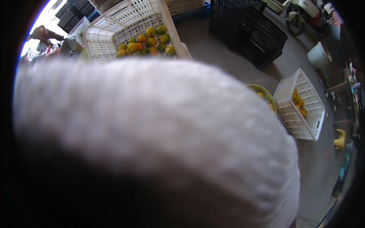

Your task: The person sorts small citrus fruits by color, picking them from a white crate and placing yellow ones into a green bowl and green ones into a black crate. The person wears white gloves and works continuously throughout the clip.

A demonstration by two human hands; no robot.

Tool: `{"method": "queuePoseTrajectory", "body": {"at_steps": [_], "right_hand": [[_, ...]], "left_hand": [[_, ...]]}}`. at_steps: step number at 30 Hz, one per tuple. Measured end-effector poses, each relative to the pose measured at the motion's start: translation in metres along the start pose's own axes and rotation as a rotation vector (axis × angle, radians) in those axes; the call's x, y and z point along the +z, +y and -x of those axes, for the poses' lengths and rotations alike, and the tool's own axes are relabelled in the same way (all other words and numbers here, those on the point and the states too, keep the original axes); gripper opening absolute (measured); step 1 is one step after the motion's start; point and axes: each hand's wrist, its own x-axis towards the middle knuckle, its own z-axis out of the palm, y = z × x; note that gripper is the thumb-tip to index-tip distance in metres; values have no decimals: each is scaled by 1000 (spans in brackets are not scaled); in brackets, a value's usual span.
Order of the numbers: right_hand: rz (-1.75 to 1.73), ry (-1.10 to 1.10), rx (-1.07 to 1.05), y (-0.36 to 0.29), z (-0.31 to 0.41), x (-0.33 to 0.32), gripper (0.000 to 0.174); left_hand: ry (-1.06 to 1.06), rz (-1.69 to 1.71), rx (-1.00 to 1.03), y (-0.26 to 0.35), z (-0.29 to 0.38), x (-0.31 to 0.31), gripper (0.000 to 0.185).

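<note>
White knit fabric (171,114), badly blurred and very close to the camera, covers the middle and lower left of the head view. It looks like a work glove on my right hand, entering from the lower right; its fingers and anything in them cannot be made out. My left hand is out of view. Beyond the fabric, a large white perforated plastic crate (99,37) is tilted in the picture. Several green and orange citrus fruits (151,42) lie in it, the nearest part hidden behind the fabric.
To the right are a green-yellow basin (263,90) of citrus and a white crate (291,116) with more fruit. Black crates (251,34), a white bucket (318,55), a scooter (299,17) and a yellow stool (340,139) stand farther off. Another person's arm (45,34) shows upper left.
</note>
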Motion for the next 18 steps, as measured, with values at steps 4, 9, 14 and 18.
{"method": "queuePoseTrajectory", "body": {"at_steps": [4,9,14,18], "right_hand": [[-274,100,-72,-10,11,-28,27],[-813,633,-90,41,27,-69,29],[-1036,1260,448,159,28,-65,21],[-1068,1160,953,205,32,-16,45]], "left_hand": [[-14,-65,-61,7,-14,17,58],[-8,80,-83,0,-17,12,62],[-60,508,231,-13,7,-13,69],[-107,1101,399,-6,52,-37,82]]}}
